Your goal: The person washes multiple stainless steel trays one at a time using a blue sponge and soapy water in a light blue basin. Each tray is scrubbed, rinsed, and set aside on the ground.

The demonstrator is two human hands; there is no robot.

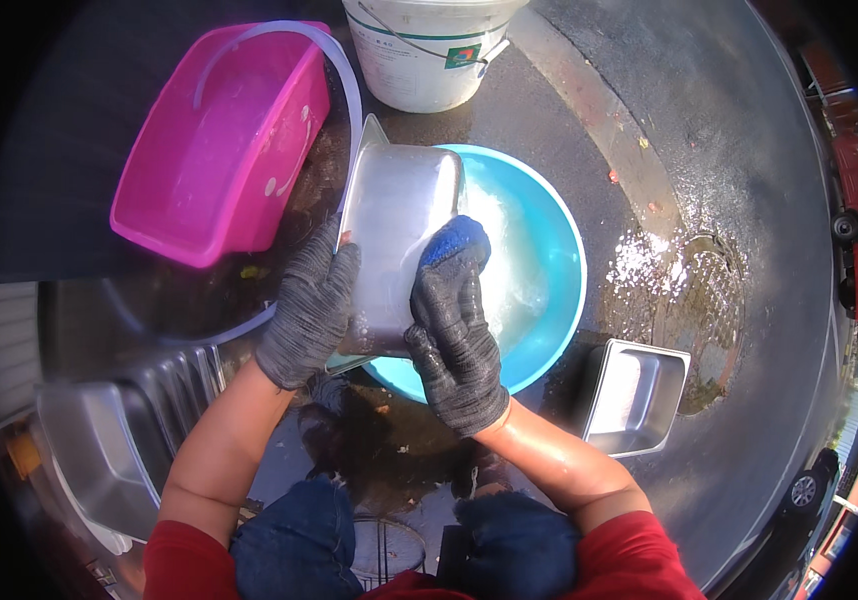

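Observation:
My left hand (313,304), in a dark grey knit glove, grips the rim side of a deep stainless steel food pan (399,187). The pan is tipped on its side over a round turquoise basin (560,255) of foamy water. In a matching glove, my right hand (455,337) presses a blue scrubbing cloth or sponge (459,238) against the pan's outer surface. Foam bubbles cling to the pan near my left hand. Part of the basin is hidden behind the pan and my hands.
A pink plastic tub (249,150) with a pale hose (354,97) over it stands at the upper left. Beyond the basin is a white bucket (421,60). A smaller steel pan (643,397) lies at right, several steel pans (110,442) at lower left. The pavement (534,105) is wet.

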